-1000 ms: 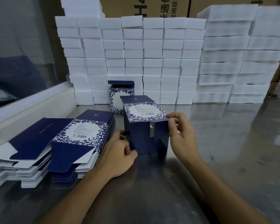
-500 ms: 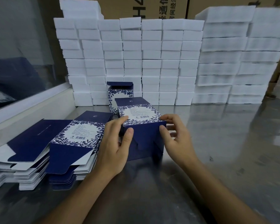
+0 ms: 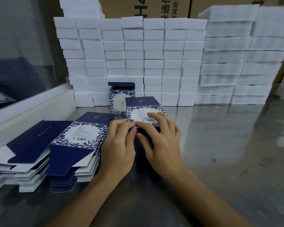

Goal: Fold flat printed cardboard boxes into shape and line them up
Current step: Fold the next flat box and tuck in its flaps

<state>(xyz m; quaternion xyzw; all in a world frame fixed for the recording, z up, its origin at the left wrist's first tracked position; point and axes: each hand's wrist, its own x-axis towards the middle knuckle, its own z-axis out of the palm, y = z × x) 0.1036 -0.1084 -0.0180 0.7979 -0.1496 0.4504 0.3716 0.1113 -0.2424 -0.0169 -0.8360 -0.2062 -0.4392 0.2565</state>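
On the left of the metal table (image 3: 220, 161) sits a pile of flat boxes (image 3: 44, 154), not folded yet. Just beside it, the left hand (image 3: 120, 145) grips the near end of the box being folded (image 3: 143, 110), fingers curled over its edge. The right hand (image 3: 161, 136) lies on the same box with fingers spread, pressing down. I think the end flaps are being shut. Behind stands one finished box (image 3: 120, 99). Next, this box should stand beside it.
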